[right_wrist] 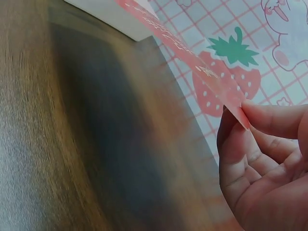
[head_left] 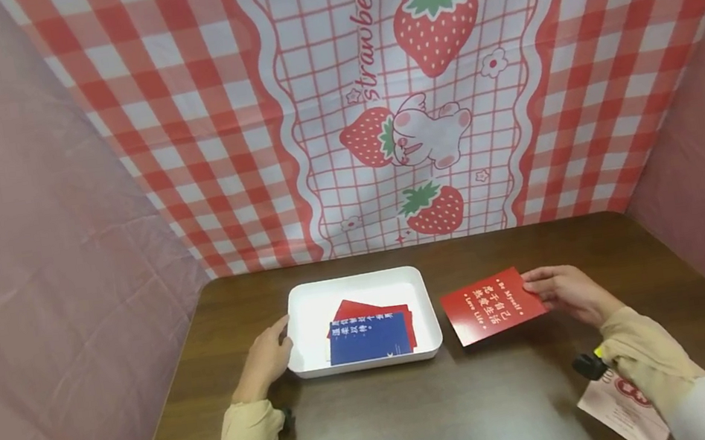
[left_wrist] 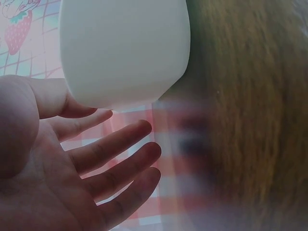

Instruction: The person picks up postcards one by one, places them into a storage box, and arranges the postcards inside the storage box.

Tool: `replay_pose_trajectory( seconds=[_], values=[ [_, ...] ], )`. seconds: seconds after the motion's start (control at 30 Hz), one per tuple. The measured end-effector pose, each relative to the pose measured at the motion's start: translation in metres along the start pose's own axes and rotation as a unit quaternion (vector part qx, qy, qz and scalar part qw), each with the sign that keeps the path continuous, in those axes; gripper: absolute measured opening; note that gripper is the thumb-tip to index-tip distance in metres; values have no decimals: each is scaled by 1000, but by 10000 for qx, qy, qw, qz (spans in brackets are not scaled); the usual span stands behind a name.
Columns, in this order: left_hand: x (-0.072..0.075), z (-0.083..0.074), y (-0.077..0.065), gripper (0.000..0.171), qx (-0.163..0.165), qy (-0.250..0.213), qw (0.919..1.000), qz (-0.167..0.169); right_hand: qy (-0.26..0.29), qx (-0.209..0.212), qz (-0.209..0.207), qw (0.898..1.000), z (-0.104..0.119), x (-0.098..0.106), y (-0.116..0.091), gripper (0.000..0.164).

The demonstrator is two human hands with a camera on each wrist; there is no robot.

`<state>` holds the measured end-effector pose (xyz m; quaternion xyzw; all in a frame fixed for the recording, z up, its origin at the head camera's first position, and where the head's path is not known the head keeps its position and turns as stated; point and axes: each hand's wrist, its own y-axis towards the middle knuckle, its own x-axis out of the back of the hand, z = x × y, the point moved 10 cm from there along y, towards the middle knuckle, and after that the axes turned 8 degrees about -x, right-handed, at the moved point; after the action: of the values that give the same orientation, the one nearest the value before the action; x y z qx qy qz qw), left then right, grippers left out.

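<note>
A red card (head_left: 494, 305) with white lettering is pinched at its right edge between the thumb and fingers of my right hand (head_left: 567, 289); it is tilted above the table to the right of the tray. In the right wrist view the red card (right_wrist: 192, 60) appears nearly edge-on, with the right hand (right_wrist: 269, 163) at its corner. My left hand (head_left: 266, 356) is at the left side of a white tray (head_left: 306, 302). The left wrist view has the left hand (left_wrist: 72, 159) with thumb against the tray (left_wrist: 125, 53) and the other fingers spread loosely. A blue card (head_left: 369, 339) lies over red cards (head_left: 365, 308) inside the tray.
A pale pink card (head_left: 619, 408) with a red emblem lies near the front right, partly hidden under the right forearm. The brown wooden table (head_left: 435, 419) meets a strawberry-patterned checked cloth (head_left: 222, 156) at the back. Pink cloth (head_left: 51, 292) hangs at both sides.
</note>
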<state>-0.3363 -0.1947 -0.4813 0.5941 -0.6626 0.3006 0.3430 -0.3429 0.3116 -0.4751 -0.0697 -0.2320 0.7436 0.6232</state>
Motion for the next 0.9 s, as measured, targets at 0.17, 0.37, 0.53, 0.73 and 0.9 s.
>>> replay_pose_trajectory(
  seconds=[0.17,0.37,0.53,0.73,0.9],
  values=[
    [0,3,-1,51,59,-8,10000,10,122,14,60,9999,7,-6,1,50],
    [1,2,-1,51,-11,21,10000,-7,296,58,80,9995,13,-12,-1,34],
    [1,0,0,50,-109,65,9999,-35,281,38,-19,9996,14,-14,-3,29],
    [1,0,-1,50,-103,42,9999,-29,317,75,-34,9995,18,-18,-5,25],
    [2,0,-1,49,-132,88,9999,-53,375,151,-36,9992,22,-21,-4,19]
  ],
)
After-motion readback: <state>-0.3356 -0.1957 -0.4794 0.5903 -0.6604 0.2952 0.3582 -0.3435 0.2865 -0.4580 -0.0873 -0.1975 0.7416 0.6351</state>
